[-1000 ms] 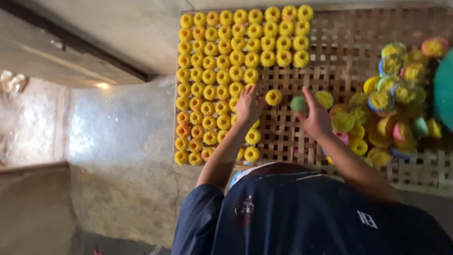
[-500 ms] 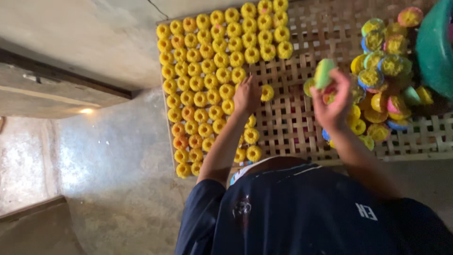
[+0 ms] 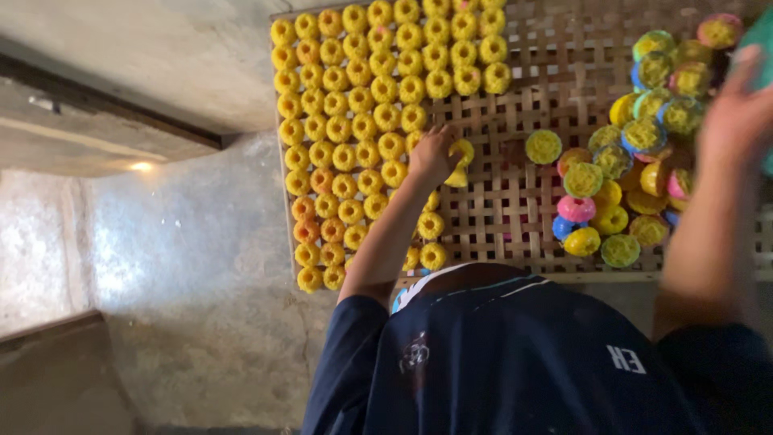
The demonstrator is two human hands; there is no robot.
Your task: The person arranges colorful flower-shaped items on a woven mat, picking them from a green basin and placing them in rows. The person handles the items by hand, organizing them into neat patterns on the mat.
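Grey concrete floor below, woven bamboo tray (image 3: 515, 209) before me. Rows of yellow pieces (image 3: 362, 129) fill tray's left part. My left hand (image 3: 433, 155) curled, fingertips on yellow piece (image 3: 460, 153) at edge of rows. My right hand (image 3: 737, 113) raised at right, blurred; cannot tell its grip. Beneath it, pile of coloured moulds (image 3: 636, 161): green, blue, pink, yellow. One filled mould (image 3: 543, 147) sits apart.

No packages, signs or screens show anywhere in the view. The only mark of that kind is print on the dark blue shirt (image 3: 515, 362): a small white emblem (image 3: 416, 354) at its middle and short white lettering (image 3: 626, 359) to the right.
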